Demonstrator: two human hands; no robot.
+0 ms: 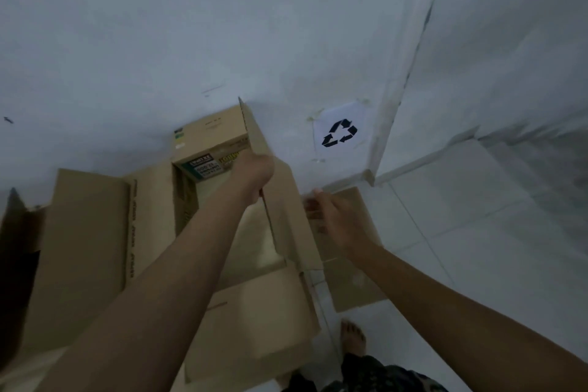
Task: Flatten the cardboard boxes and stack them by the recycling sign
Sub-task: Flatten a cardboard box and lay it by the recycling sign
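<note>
A brown cardboard box (210,137) with printed labels stands open below me against the white wall. My left hand (254,173) grips the top edge of its right wall panel (286,200). My right hand (331,216) hovers just right of that panel, fingers loosely curled, over a cardboard flap (353,283) that sticks out above the floor; I cannot tell whether it touches the cardboard. A white paper with a black recycling sign (339,132) is taped low on the wall, right of the box.
More cardboard (89,248) with printed tape lies spread at the left, and a folded panel (270,321) sits near my legs. The wall corner (372,175) meets pale floor tiles (461,216) at the right. My bare foot (353,337) stands on the tiles.
</note>
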